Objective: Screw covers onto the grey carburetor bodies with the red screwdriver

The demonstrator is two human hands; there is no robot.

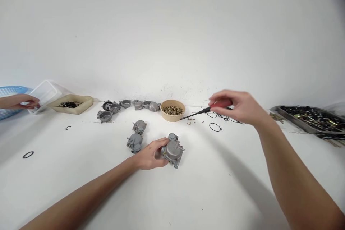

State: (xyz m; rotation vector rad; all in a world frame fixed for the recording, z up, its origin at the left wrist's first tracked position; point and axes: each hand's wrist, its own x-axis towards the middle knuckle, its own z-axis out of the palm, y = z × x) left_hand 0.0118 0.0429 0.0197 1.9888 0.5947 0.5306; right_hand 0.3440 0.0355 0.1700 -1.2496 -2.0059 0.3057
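Left hand point(151, 155) grips the carburetor body point(174, 150) at lower centre, right hand point(235, 106) clasps the red-handled screwdriver point(206, 110), its tip point(183, 118) so near the paper bowl point(172, 118) that a careless swing could spill screws point(172, 110).

A plain white wall point(172, 36), scuffed low down, rises behind a white tabletop point(210, 194)

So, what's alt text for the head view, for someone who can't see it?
A person's left hand grips a grey metal part on a white table; the right hand holds a red-handled screwdriver pointing toward a tan bowl of brass-coloured screws.
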